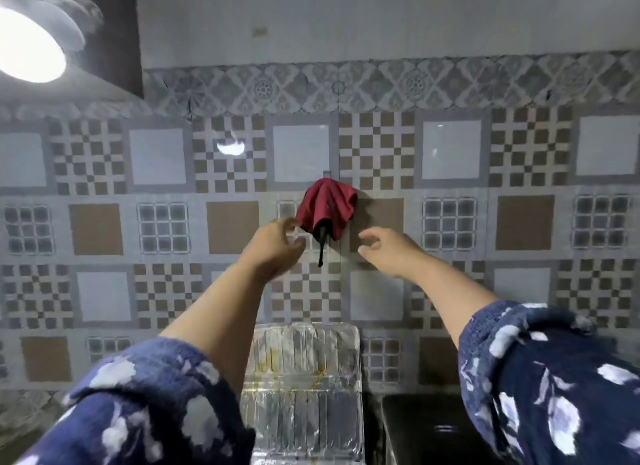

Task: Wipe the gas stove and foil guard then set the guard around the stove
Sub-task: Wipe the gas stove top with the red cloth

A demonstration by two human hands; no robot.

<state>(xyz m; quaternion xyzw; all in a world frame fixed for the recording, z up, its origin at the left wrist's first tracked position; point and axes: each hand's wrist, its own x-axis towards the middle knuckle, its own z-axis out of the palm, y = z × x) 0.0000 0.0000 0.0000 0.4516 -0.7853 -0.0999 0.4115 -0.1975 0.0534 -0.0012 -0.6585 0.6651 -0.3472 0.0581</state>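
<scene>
A dark red cloth (327, 208) hangs bunched from a hook on the tiled wall, a black strap dangling below it. My left hand (275, 245) is raised just left of the cloth, fingers curled and apart, its fingertips near the cloth's lower left edge; whether they touch it I cannot tell. My right hand (386, 251) is held up to the right of the cloth, open and apart from it. The silver foil guard (304, 378) stands upright against the wall below, with yellow stains across its middle. The stove is hidden from view.
Patterned grey and brown tiles (450, 219) cover the wall ahead. A bright round lamp (24, 42) glows at the upper left. A dark surface (422, 426) lies to the right of the foil guard. Blue flowered sleeves cover both forearms.
</scene>
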